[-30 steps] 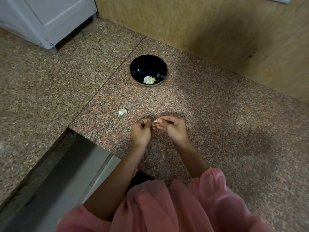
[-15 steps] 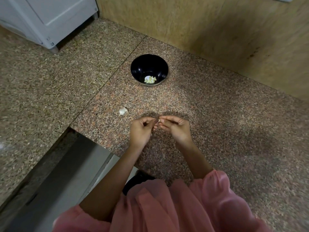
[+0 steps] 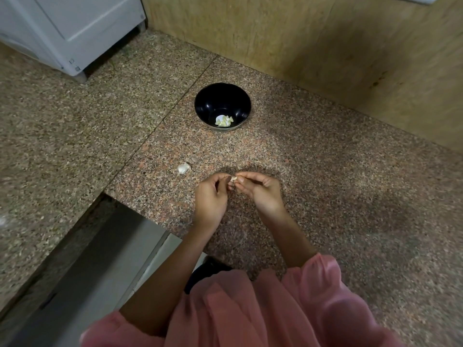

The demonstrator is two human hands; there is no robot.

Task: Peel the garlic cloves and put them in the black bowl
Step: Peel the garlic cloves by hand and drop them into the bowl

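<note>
Our fingers (image 3: 248, 174) meet tip to tip over the tabletop (image 3: 325, 191), on the near side of the black bowl (image 3: 200, 103) and well apart from it. The left hand (image 3: 210, 196) and the right hand (image 3: 263, 191) are both curled in. Each pinches one end of a small garlic clove (image 3: 234, 179), so neither hand is free or slack. We judge that we hold it this way so one hand can steady the clove while the other works the papery skin loose. How much skin is left on it is too small to tell. Keeping the hands low and short of the bowl should let scraps drop on the stone rather than among the clean pieces.

The peeled cloves (image 3: 223, 120) lie in a pale heap at the bottom of the bowl, toward its near wall. A white scrap or unpeeled clove (image 3: 183, 168) lies on the stone, nearer to us than the bowl and a little to its left. We cannot tell which it is.

Against the frames from a second and half a second back, little differs. Our hands have stayed in almost the same spot before the bowl, with only the fingertips reworking their pinch. The heap in the bowl looks no larger, and the white piece has not moved. We judge the peeling of this clove is still under way.
</note>
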